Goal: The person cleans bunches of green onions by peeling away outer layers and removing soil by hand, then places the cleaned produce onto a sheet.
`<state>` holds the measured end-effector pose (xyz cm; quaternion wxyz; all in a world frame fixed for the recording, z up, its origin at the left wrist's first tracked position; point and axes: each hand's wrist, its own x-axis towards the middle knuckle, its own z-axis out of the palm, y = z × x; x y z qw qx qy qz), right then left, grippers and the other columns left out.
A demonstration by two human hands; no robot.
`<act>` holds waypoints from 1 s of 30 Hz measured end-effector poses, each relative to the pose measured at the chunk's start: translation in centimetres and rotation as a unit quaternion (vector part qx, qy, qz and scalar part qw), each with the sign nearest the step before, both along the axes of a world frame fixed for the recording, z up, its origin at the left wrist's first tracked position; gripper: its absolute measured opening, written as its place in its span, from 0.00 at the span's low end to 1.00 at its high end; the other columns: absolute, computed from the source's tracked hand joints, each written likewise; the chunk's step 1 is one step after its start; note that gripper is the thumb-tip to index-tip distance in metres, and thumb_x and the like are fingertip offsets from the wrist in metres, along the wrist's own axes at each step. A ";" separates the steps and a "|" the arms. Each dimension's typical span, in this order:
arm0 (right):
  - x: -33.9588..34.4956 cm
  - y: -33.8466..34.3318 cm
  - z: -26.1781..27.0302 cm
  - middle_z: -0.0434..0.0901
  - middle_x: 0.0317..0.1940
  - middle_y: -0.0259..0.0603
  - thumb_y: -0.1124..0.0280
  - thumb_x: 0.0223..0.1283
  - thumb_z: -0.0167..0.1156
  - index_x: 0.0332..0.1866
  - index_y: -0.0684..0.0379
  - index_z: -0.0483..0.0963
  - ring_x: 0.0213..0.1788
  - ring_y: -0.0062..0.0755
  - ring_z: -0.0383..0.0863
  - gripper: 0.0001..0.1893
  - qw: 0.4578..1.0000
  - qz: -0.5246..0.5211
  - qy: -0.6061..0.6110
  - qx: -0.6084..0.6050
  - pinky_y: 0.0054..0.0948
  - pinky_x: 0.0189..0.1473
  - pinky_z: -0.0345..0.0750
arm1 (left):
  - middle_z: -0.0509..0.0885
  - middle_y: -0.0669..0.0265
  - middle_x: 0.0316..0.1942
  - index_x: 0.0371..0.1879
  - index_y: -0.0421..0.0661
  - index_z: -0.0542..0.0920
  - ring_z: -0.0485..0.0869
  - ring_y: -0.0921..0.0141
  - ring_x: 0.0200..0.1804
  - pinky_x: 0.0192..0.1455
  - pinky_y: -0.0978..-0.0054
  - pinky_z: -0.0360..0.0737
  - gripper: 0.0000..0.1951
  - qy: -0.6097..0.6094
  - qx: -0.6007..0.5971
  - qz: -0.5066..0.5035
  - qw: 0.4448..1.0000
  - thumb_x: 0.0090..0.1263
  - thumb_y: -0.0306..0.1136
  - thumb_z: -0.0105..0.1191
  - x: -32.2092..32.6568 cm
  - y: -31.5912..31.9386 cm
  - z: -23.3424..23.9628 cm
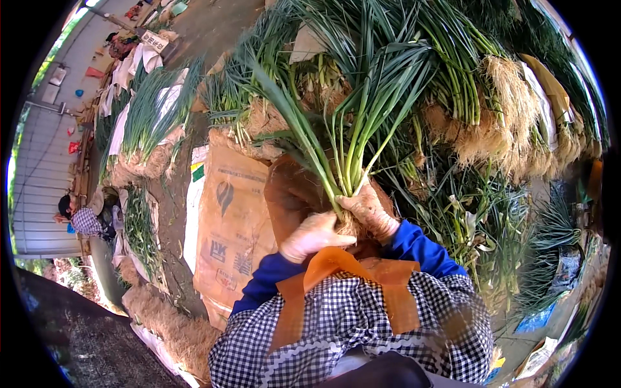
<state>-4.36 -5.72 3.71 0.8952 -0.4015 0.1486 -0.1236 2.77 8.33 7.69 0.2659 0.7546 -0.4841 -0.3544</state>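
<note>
A bunch of green onions [350, 150] stands upright in front of me, with its leaves fanning away and its roots toward my chest. My right hand [367, 208] is closed around the pale lower stems. Against the left side of the root end [347, 228] is my left hand [310, 236], its thumb and fingers about the roots; its palm side is hidden. One thicker stalk with broad leaves [304, 133] leans left out of the bunch. Both hands seem to wear thin, pale gloves. Brown apron cloth [291, 194] covers my lap beneath them.
Rooted green onions [453, 92] are heaped ahead and to the right. Loose leaves [461, 233] litter the ground at right. A printed brown sack [237, 233] lies at left, near another onion pile [150, 126]. Farther left, a person in a checked top [89, 220] sits by a wall.
</note>
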 end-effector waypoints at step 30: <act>2.2 -10.8 0.1 0.80 0.37 0.45 0.66 0.57 0.57 0.54 0.51 0.73 0.38 0.46 0.80 0.18 0.685 0.172 -0.149 -0.692 0.36 0.40 0.78 | 0.80 0.59 0.41 0.53 0.36 0.72 0.81 0.71 0.37 0.37 0.78 0.81 0.21 0.596 -0.038 0.386 0.703 0.60 0.29 0.52 4.4 8.1 12.0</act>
